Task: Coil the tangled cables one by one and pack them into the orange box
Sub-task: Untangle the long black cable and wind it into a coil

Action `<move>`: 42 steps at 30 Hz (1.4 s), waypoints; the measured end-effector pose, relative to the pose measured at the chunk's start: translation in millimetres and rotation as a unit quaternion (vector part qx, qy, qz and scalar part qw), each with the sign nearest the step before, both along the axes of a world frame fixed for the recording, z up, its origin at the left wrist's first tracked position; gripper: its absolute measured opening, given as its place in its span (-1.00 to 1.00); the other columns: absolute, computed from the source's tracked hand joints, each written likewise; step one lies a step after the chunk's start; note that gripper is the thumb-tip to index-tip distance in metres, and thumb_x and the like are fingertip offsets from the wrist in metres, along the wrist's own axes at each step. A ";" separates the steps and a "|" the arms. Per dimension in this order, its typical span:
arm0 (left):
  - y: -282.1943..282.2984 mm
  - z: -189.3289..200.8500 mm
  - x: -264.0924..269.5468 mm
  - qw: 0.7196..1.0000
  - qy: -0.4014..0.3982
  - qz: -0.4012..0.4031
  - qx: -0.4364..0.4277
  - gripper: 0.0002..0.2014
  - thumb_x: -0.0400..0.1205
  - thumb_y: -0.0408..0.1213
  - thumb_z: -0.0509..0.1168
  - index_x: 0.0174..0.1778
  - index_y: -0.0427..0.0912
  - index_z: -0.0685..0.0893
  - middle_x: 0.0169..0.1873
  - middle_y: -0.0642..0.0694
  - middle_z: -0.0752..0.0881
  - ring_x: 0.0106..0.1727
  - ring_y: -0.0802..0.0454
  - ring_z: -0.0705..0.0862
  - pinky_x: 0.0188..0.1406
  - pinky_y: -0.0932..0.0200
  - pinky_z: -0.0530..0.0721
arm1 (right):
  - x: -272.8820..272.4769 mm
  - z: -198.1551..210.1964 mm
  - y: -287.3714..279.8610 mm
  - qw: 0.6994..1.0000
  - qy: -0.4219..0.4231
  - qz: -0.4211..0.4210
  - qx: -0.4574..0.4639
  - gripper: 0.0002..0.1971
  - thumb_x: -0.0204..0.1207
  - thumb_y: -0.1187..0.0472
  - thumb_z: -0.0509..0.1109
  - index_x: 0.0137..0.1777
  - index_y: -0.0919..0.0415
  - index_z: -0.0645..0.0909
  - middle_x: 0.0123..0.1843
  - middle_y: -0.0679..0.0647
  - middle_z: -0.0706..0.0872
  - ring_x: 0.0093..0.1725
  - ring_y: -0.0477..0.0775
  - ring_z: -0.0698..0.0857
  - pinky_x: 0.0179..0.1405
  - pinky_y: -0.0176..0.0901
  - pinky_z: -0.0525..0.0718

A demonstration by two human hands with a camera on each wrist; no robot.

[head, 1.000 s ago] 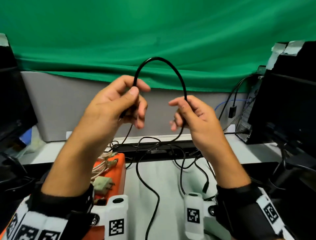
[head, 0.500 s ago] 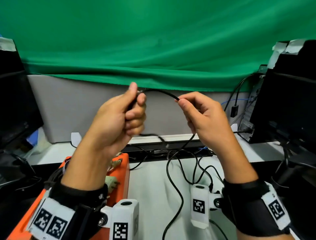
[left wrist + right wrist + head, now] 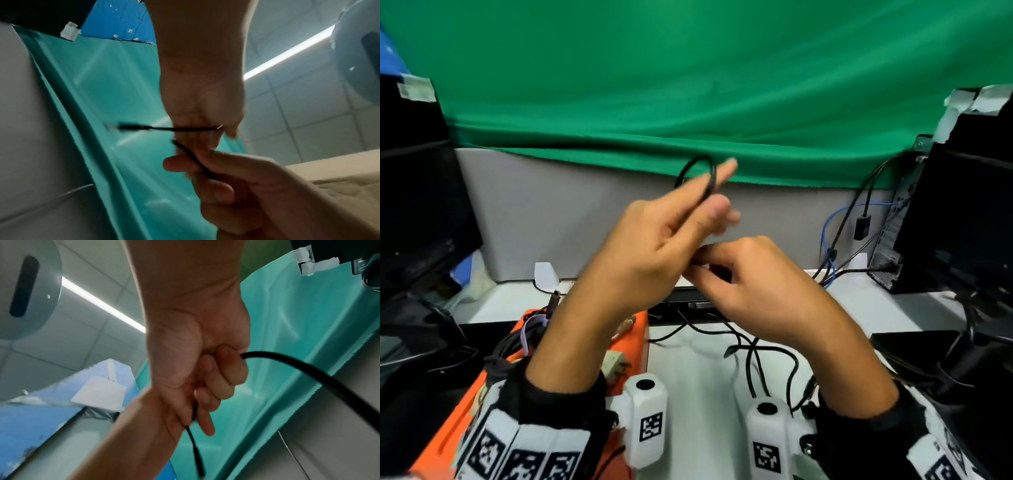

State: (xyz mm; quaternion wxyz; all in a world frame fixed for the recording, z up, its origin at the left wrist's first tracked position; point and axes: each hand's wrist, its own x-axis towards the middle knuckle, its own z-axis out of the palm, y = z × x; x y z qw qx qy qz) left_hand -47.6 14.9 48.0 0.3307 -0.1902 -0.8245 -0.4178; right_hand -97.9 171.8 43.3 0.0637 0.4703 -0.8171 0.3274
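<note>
A thin black cable (image 3: 697, 171) makes a small loop above my left hand (image 3: 709, 198), which is raised at the centre and grips it between thumb and fingers. My right hand (image 3: 705, 267) sits just below and touching it, fingers curled round the same cable (image 3: 287, 363). The left wrist view shows the cable's plug end (image 3: 123, 127) sticking out to the left of my left hand (image 3: 205, 129). The rest of the cable (image 3: 753, 356) trails in loops on the white table. The orange box (image 3: 641, 339) lies at lower left under my left forearm, with coiled cables inside.
Black monitors stand at left (image 3: 421, 205) and right (image 3: 969, 212). A computer tower with plugged black and blue leads (image 3: 835, 233) is at the back right. A grey partition and green cloth (image 3: 688, 85) close off the back. A black bar (image 3: 688, 305) lies across the table.
The hands have come together: my left hand moved right and up, and the right hand dropped just under it. The wide arc of cable between them has shrunk to a small loop.
</note>
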 end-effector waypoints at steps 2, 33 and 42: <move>-1.5 -0.3 2.2 0.984 -0.025 0.127 -0.122 -0.53 0.72 0.28 0.05 -0.07 0.08 0.76 -0.43 0.14 0.70 -0.34 0.19 0.67 -0.28 0.01 0.68 | 3.4 7.3 8.1 0.998 -0.041 0.041 -0.023 -0.76 0.64 0.17 0.38 -0.30 0.09 0.65 -0.51 0.01 0.51 -0.48 -0.12 0.40 -0.45 -0.13 0.38; -11.2 10.9 7.2 0.834 -0.276 -0.326 0.351 -0.67 0.79 -0.18 0.04 -0.09 -0.24 0.64 -0.65 0.10 0.29 -0.67 0.18 0.14 -0.54 0.21 0.30 | -17.0 1.9 4.2 0.943 -0.163 0.048 -0.287 -0.77 0.81 0.08 0.22 0.16 0.03 0.73 -0.41 0.12 0.69 -0.57 -0.17 0.38 -0.54 -0.46 0.30; -56.5 18.3 4.0 0.662 0.017 -0.452 0.598 -0.64 0.90 -0.30 -0.12 0.06 -0.30 0.58 -0.31 -0.09 0.69 -0.47 0.05 0.55 -0.37 0.19 0.51 | -38.8 -2.6 27.7 0.992 -0.016 -0.080 -0.093 -0.76 0.68 -0.15 0.30 -0.03 -0.07 0.72 -0.40 -0.14 0.61 -0.40 -0.17 0.48 -0.33 -0.17 0.46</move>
